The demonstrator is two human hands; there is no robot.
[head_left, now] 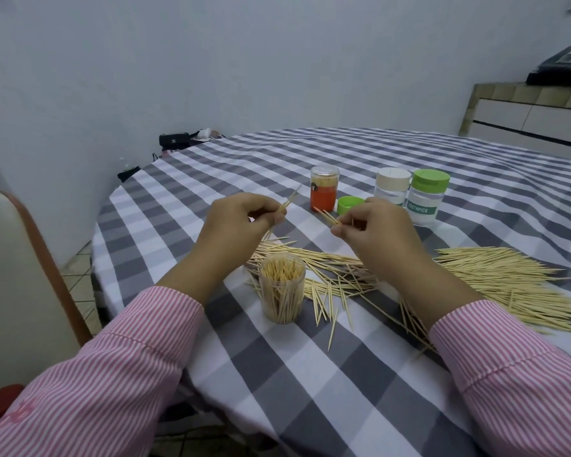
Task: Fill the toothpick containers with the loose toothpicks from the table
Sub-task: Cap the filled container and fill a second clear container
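Note:
An open clear container (281, 288), partly filled with upright toothpicks, stands on the checked tablecloth (277, 374) near me. Loose toothpicks (508, 285) lie in a wide pile behind and to the right of it. My left hand (241, 225) pinches a few toothpicks above the pile, their tips pointing up and away. My right hand (373, 229) pinches another small bunch, tips pointing left. Farther back stand an orange-labelled container (323, 192), a cream-lidded container (392, 188) and a green-lidded container (426, 201) marked TOOTHPICK. A loose green lid (348, 205) lies beside the orange one.
A chair (23, 291) with a cream seat back and brown frame stands at the left edge of the round table. A black bag (173, 140) lies on the floor by the far wall. A tiled counter (528, 110) is at the back right.

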